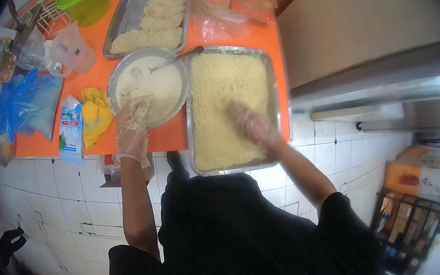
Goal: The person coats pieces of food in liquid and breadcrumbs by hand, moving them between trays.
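My left hand (132, 121), in a clear plastic glove smeared with batter, reaches over the near rim of a round metal bowl (111, 80). Its fingertips are at the pale liquid batter (168, 82), where a lump shows at the surface; whether they grip anything is unclear. A spoon-like utensil with a dark handle (194, 51) rests across the bowl's right rim. Blurred by motion, my right hand (252, 123), also gloved, is over the yellowish breadcrumbs (216, 109) in a rectangular metal tray (272, 89). Its fingers are too smeared to read.
Behind the bowl, a metal tray (122, 15) holds several breaded pieces (164, 18). Left are a yellow cloth (97, 117), a glove packet (71, 131), a blue plastic bag (30, 103) and a plastic jug (73, 50). Plastic bags (225, 9) lie back right, near a large pale cabinet (362, 17).
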The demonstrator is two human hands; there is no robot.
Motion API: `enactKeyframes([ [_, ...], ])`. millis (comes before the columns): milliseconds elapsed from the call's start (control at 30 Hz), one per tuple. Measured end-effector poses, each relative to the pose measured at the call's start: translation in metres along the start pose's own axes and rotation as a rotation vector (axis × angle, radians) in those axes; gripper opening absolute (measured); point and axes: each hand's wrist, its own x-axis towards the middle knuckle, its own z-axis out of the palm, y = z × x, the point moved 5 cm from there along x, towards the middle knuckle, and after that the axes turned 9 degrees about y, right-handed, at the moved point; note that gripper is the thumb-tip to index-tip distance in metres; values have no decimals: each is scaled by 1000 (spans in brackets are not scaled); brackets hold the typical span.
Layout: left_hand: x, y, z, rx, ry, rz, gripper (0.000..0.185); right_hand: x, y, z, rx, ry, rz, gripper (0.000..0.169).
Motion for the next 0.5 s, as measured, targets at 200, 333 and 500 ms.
enactKeyframes([
  [200,0,4,2,-44,-64,12,29,-16,28,49,1620,-538,850,53],
  [333,-4,3,1,-53,-21,-11,27,-27,7,-30,1663,-469,590,53],
  [500,-2,-8,-11,-5,6,3,28,22,96,-30,1365,-343,727,62],
])
